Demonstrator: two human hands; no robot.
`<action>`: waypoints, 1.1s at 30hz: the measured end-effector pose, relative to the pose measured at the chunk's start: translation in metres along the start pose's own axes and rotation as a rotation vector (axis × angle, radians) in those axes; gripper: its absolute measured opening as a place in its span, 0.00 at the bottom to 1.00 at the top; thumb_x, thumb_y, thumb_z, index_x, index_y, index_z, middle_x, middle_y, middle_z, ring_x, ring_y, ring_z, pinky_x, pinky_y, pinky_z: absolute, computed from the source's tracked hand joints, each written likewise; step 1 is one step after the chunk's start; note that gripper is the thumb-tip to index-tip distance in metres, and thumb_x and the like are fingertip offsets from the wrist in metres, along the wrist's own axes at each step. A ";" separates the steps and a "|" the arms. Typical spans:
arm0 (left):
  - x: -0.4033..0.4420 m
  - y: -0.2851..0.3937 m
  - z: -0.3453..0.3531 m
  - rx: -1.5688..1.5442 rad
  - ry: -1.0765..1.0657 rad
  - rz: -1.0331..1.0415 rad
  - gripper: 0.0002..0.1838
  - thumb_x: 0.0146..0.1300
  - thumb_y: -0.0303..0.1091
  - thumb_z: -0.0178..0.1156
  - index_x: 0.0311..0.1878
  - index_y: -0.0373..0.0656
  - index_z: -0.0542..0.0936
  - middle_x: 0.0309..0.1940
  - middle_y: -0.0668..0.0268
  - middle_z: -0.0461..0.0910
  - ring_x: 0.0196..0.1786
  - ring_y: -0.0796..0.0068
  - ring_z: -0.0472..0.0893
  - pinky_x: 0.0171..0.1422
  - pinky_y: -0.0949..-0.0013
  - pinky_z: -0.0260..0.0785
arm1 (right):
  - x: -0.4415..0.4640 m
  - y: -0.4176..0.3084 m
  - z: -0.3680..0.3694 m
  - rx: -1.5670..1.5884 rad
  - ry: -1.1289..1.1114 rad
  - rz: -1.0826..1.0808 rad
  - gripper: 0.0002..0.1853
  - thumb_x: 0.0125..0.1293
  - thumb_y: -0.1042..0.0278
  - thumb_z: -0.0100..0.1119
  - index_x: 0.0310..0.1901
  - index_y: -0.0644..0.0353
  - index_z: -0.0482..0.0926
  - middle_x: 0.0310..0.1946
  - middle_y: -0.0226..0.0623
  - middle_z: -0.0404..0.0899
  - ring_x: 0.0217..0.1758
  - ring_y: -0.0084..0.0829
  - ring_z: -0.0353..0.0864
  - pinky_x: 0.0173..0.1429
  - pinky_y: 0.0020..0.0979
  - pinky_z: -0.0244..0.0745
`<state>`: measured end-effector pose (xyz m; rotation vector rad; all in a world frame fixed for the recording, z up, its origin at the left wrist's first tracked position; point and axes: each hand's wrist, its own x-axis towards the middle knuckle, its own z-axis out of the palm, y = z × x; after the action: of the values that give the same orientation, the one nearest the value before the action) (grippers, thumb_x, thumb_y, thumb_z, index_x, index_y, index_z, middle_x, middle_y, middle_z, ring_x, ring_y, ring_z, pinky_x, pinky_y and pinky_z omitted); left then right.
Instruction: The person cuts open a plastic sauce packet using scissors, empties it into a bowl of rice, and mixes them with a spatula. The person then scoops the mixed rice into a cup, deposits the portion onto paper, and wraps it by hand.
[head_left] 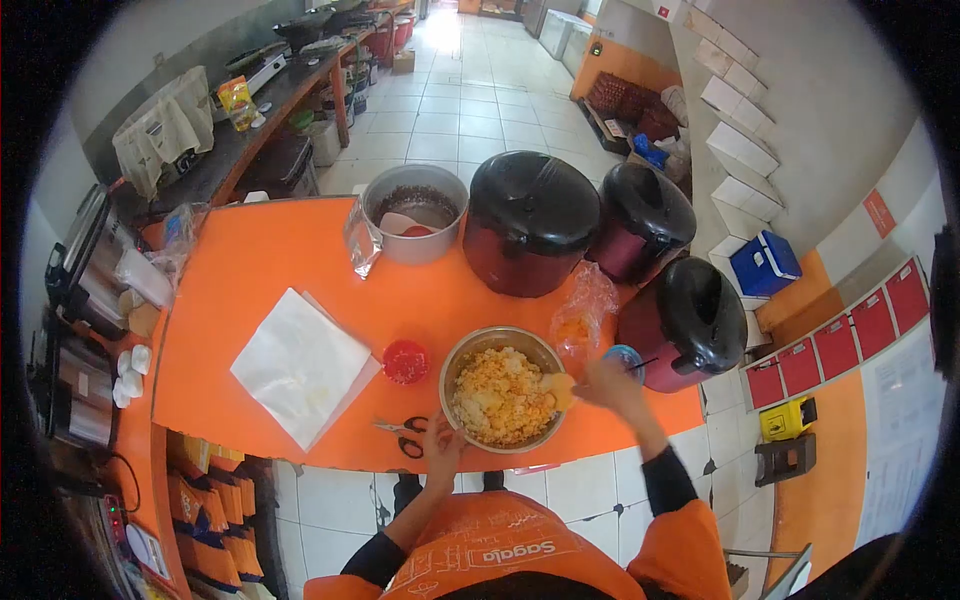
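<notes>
A metal bowl [452, 362] of yellow-orange rice [505, 395] mixed with paler grains stands near the table's front edge. My left hand [443, 450] grips the bowl's rim at its lower left. In my right hand [612, 388] is a yellow-orange rice paddle [560, 391], its blade at the bowl's right rim; the fingers hide its handle. Scissors [405, 437] with black handles lie just left of my left hand. A small red bowl [406, 362] sits left of the metal bowl. Behind my right hand, a blue-rimmed cup [624, 355] is partly hidden.
Three dark lidded pots [535, 215] and a grey pot [410, 200] with foil line the back and right of the orange table [230, 240]. White paper sheets [300, 360] lie at left. A plastic bag [583, 315] with orange contents rests behind the bowl.
</notes>
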<state>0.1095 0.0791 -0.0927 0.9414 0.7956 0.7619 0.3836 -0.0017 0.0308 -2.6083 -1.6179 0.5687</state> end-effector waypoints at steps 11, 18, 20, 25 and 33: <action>-0.022 0.011 0.024 -0.039 0.182 -0.111 0.25 0.62 0.21 0.53 0.63 0.39 0.66 0.29 0.71 0.74 0.25 0.85 0.68 0.25 0.75 0.61 | -0.039 -0.151 0.081 -0.134 0.075 -0.136 0.06 0.50 0.73 0.55 0.25 0.65 0.79 0.26 0.48 0.78 0.30 0.43 0.80 0.32 0.39 0.77; -0.016 -0.008 0.013 -0.106 0.043 0.063 0.22 0.60 0.19 0.53 0.59 0.36 0.69 0.31 0.69 0.75 0.29 0.82 0.73 0.32 0.78 0.67 | -0.048 -0.178 0.075 -0.155 0.061 -0.242 0.06 0.50 0.71 0.56 0.27 0.64 0.79 0.25 0.44 0.78 0.29 0.44 0.79 0.33 0.38 0.78; -0.019 -0.004 0.014 -0.075 0.056 0.063 0.21 0.61 0.20 0.52 0.58 0.36 0.69 0.29 0.70 0.75 0.30 0.82 0.73 0.35 0.78 0.67 | -0.036 -0.168 0.083 -0.126 0.077 -0.263 0.06 0.50 0.70 0.57 0.27 0.63 0.79 0.24 0.42 0.78 0.28 0.43 0.79 0.33 0.38 0.78; -0.020 -0.008 0.011 -0.056 0.086 -0.008 0.21 0.60 0.22 0.54 0.59 0.37 0.69 0.32 0.69 0.75 0.32 0.80 0.74 0.35 0.76 0.70 | 0.012 -0.100 0.027 -0.071 0.101 -0.379 0.09 0.52 0.67 0.55 0.28 0.65 0.78 0.24 0.48 0.77 0.29 0.43 0.79 0.32 0.40 0.73; -0.018 0.000 0.012 0.020 0.088 -0.052 0.21 0.63 0.23 0.52 0.60 0.35 0.68 0.31 0.69 0.75 0.34 0.82 0.74 0.33 0.77 0.71 | 0.023 -0.020 -0.019 0.125 -0.179 0.026 0.14 0.52 0.62 0.55 0.28 0.69 0.75 0.25 0.51 0.77 0.30 0.47 0.79 0.34 0.43 0.72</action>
<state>0.1110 0.0594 -0.0841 0.9061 0.9030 0.7553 0.3815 0.0305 0.0463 -2.5555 -1.5375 0.8976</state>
